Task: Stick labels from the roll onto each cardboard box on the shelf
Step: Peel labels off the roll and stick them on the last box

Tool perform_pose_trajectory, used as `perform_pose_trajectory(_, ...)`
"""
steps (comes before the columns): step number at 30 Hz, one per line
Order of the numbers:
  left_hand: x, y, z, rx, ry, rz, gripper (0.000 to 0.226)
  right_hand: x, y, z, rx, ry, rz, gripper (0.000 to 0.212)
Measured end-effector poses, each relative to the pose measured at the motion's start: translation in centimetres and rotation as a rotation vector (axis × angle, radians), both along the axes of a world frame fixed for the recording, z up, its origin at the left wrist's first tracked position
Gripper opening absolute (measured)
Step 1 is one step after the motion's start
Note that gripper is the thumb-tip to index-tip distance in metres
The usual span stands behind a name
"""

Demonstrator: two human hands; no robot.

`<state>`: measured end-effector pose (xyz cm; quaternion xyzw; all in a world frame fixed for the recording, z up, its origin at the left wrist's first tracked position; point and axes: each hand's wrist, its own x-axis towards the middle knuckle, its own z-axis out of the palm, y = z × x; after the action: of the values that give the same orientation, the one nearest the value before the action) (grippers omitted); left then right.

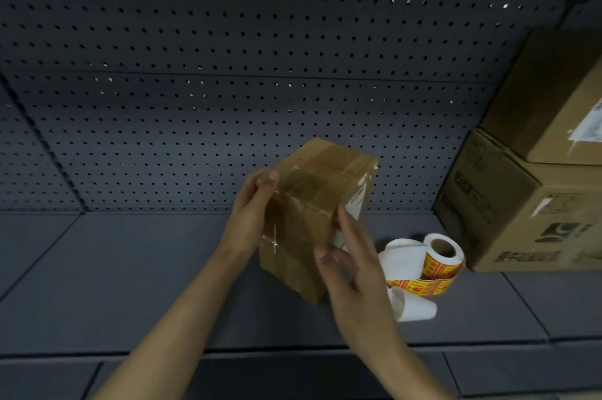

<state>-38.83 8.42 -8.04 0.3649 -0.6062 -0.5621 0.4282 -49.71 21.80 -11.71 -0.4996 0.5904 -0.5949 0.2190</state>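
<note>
Between my left hand (250,217), curled round its upper left edge, and my right hand (355,266), fingers straight against its right side, the taped cardboard box (312,200) tilts over the shelf (130,269), with the label roll (441,258) just right of my right hand and stacked boxes (521,204) beyond it.

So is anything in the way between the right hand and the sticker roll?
Nothing visible. The label roll lies on the shelf just right of the right hand, with only its own loose backing paper trailing between. That hand rests against the small box.
</note>
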Motion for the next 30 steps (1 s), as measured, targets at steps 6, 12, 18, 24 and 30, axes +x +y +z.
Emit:
perform_pose_trajectory(6, -0.7, -1.1, 0.2, 0.017, 0.014, 0.037, 0.022, 1.0, 0.2, -0.3, 0.041, 0.179, -0.020, 0.061)
perform_pose_trajectory(12, 0.1, 1.3, 0.2, -0.027, -0.028, 0.180, 0.061, -3.3, -1.0, 0.0, -0.110, 0.052, -0.189, 0.039)
perform_pose_trajectory(18, 0.3, 7.4, -0.6, -0.050, 0.064, 0.134, 0.048, -8.5, -4.3, 2.8, -0.017, -0.160, -0.268, 0.046)
perform_pose_trajectory(24, -1.5, 8.7, -1.6, -0.098, 0.070, -0.021, 0.074, -9.4, -6.1, 3.0, 0.036, -0.233, -0.214, 0.048)
perform_pose_trajectory(30, -0.9, 5.4, -1.7, -0.085, 0.078, -0.005, 0.059, -7.7, -4.0, 2.3, -0.031, -0.253, -0.216, 0.048)
